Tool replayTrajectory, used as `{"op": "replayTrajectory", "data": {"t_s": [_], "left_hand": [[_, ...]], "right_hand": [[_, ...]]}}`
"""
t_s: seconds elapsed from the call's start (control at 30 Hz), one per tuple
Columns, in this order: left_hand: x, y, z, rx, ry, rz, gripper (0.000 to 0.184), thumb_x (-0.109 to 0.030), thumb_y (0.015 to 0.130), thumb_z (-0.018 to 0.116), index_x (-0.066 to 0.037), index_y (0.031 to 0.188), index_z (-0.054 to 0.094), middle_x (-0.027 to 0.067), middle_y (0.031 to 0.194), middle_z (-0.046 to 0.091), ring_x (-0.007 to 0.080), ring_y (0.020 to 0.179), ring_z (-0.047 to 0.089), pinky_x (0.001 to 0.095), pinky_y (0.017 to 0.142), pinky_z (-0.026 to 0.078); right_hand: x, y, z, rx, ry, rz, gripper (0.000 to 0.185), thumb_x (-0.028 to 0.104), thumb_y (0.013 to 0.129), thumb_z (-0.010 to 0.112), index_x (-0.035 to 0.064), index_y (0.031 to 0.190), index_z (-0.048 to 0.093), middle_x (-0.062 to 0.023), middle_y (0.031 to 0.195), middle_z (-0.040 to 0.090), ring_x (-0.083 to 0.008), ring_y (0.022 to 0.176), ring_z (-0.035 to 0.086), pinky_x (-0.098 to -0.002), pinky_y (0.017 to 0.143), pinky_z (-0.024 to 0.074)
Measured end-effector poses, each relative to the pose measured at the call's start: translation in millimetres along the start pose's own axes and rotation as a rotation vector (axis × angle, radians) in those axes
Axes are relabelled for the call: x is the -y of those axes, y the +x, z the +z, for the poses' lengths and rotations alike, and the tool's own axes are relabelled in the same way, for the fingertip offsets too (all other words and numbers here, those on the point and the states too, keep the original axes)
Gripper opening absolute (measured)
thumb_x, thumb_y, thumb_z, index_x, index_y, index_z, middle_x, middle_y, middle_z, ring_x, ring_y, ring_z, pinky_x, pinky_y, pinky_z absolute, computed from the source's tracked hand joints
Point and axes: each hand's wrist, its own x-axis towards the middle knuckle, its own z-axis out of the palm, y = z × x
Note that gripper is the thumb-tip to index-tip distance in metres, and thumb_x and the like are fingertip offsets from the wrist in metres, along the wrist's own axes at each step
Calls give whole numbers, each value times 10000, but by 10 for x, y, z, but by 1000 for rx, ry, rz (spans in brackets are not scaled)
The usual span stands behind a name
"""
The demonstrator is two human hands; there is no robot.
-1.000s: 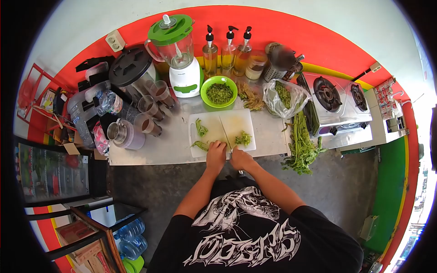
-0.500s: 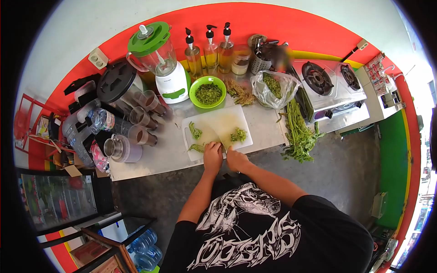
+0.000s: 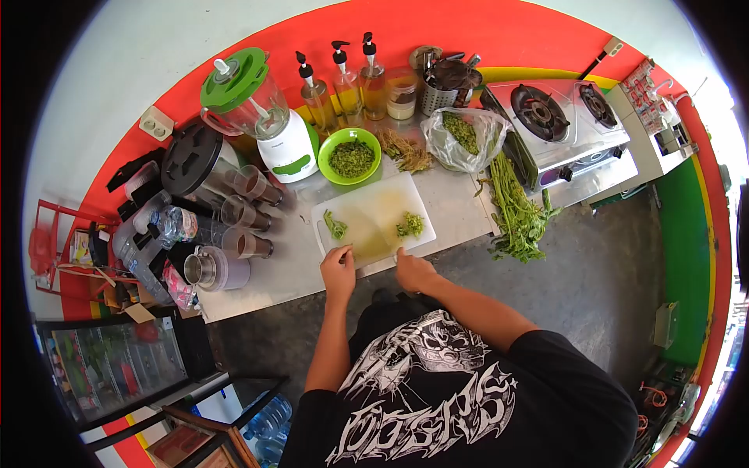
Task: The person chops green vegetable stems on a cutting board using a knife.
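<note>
My left hand [image 3: 339, 267] is at the lower left corner of the white cutting board [image 3: 367, 200], its fingers closed on something I cannot make out. At the board's lower right edge, my right hand [image 3: 413, 271] is wrapped round a knife, whose blade is faint against the board. Chopped greens [image 3: 410, 225] lie on the board's right side, and a small bunch of leaves [image 3: 335, 225] on its left. Behind the board stands a green bowl [image 3: 349, 157] of chopped greens.
A blender [image 3: 282, 144], pump bottles [image 3: 317, 100] and a jar line the back. Dark-filled cups [image 3: 248, 243] and a flask [image 3: 218, 269] stand left. To the right are a plastic bag [image 3: 466, 140] of greens, long leafy stalks [image 3: 515, 209] and a gas stove [image 3: 558, 129].
My left hand has moved left, away from my right hand, to the board's corner. Leaves that lay at the board's lower left no longer show there. The whole view has turned and shifted.
</note>
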Motion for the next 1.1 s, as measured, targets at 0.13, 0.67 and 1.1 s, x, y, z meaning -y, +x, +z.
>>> {"op": "replayTrajectory", "data": {"t_s": [0.13, 0.67, 1.1], "left_hand": [[82, -124, -240, 11, 235, 101, 202, -21, 845, 660, -29, 1039, 719, 122, 1027, 663, 324, 987, 609, 405, 867, 511], [-94, -79, -57, 11, 290, 129, 149, -34, 819, 698, -54, 966, 683, 99, 1059, 580, 309, 1025, 530, 416, 887, 464], [-395, 68, 376, 243, 50, -73, 128, -108, 883, 663, -38, 989, 651, 129, 883, 696, 332, 840, 674, 432, 733, 527]], "right_hand": [[-249, 12, -36, -105, 24, 49, 414, 195, 920, 532, -68, 1226, 439, -317, 1021, 684, -459, 981, 679, -545, 866, 527], [-290, -110, -304, -142, 311, -225, 488, 225, 934, 624, -135, 1187, 411, -273, 752, 674, -382, 689, 703, -469, 703, 552], [-482, -111, -201, -97, 366, -185, 505, 256, 942, 624, -103, 1226, 411, -334, 868, 672, -470, 841, 681, -534, 758, 529]]}}
